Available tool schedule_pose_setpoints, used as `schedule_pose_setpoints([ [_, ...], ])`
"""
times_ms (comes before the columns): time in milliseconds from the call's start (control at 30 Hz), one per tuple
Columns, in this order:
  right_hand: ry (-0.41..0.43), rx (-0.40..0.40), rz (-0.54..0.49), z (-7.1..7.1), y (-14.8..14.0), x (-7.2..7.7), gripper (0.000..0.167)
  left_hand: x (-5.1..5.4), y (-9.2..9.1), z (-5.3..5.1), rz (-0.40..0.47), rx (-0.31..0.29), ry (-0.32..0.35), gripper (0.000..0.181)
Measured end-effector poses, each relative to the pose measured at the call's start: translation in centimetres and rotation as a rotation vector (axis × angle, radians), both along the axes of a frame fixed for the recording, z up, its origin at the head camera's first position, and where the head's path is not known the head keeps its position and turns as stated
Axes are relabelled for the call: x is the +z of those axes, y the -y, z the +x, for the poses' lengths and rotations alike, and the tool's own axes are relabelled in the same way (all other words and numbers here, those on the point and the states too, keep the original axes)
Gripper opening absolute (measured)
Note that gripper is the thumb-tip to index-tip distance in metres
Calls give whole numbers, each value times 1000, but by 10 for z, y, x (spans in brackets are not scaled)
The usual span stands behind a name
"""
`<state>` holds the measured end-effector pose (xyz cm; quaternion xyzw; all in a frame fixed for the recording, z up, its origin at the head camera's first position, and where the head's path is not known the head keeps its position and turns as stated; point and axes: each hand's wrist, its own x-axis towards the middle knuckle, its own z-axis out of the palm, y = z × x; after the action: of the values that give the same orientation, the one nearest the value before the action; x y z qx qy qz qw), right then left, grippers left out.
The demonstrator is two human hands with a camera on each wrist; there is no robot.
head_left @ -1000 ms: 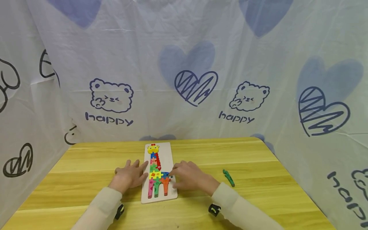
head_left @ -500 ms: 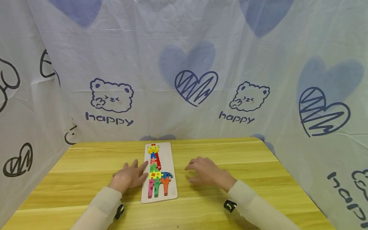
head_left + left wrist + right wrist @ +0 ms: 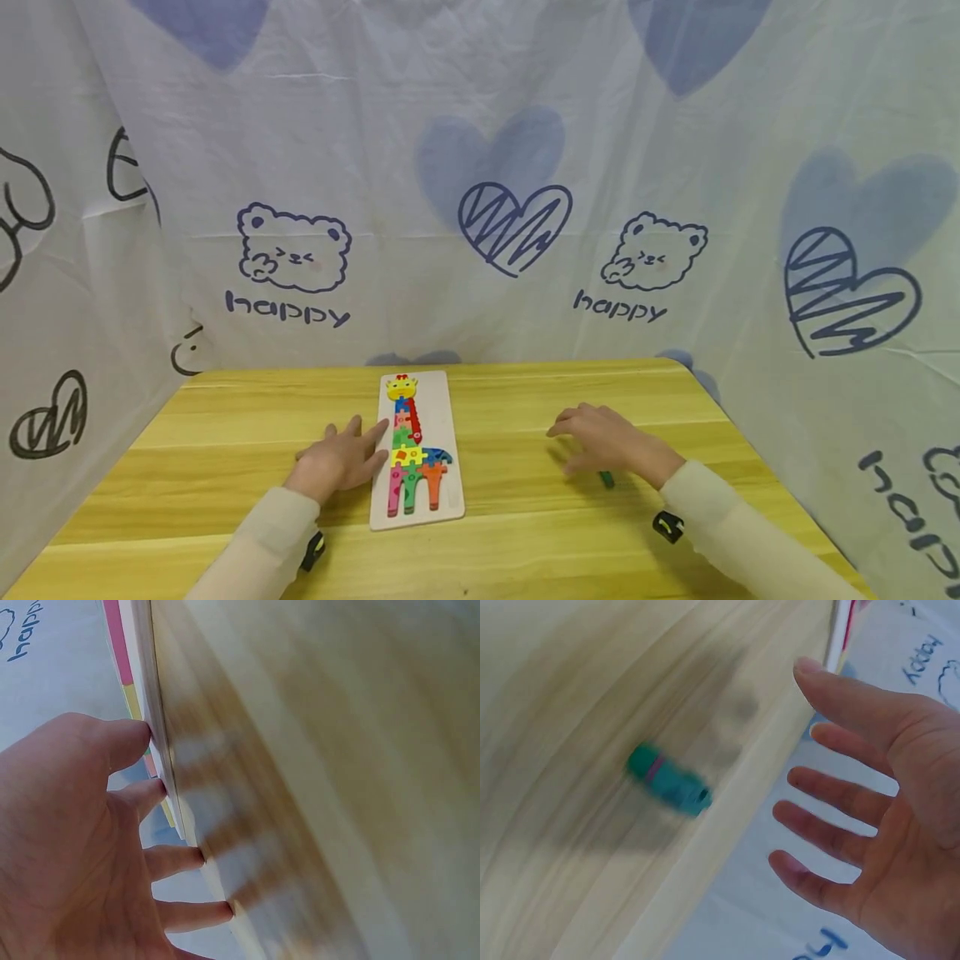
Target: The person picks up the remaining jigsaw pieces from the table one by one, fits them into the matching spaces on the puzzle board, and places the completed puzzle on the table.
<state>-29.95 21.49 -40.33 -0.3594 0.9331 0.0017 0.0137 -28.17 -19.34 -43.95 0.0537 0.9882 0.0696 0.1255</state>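
A giraffe puzzle of several coloured pieces [image 3: 408, 456] lies on a pale board [image 3: 438, 408] left of the table's middle. My left hand [image 3: 335, 460], fingers spread, touches the board's left edge with thumb and forefinger; in the left wrist view, the same hand [image 3: 82, 832] meets the board's side. My right hand [image 3: 611, 442] hovers over the table with nothing in its fingers. Partly hidden beneath it is a loose green puzzle piece [image 3: 607, 479]. In the right wrist view this green piece [image 3: 669, 780] lies apart from the spread fingers and looks blurred.
The yellow wood-grain table [image 3: 510, 550] ends at a back edge close to a white cloth [image 3: 420, 275] printed with hearts and bears. More cloth hangs at both sides. A black wrist camera [image 3: 668, 526] is strapped under the right wrist.
My right hand has left the puzzle's lower right and moved right, over the loose green piece. The blue piece at the giraffe's rear is now uncovered. My left hand stays at the board.
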Motion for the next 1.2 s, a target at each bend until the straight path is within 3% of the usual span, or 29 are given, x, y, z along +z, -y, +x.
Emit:
schedule_pose_setpoints([
  [167,53,-28,48,0,-21,-2,67,0,0,0,0,-2,-4,62],
  [433,76,-28,19,4,-41,-7,72,1,0,1,3,-11,-7,62],
  [833,89,-14,-40,0,-53,-15,63,2,-1,1,4,-9,-5,62],
  [1067,51,42,-73,-3,-52,-20,51,0,-1,1,9,-9,-5,62],
  [1200,42,26,-84,-3,-47,-20,50,1,-1,0,6,-7,-3,62],
])
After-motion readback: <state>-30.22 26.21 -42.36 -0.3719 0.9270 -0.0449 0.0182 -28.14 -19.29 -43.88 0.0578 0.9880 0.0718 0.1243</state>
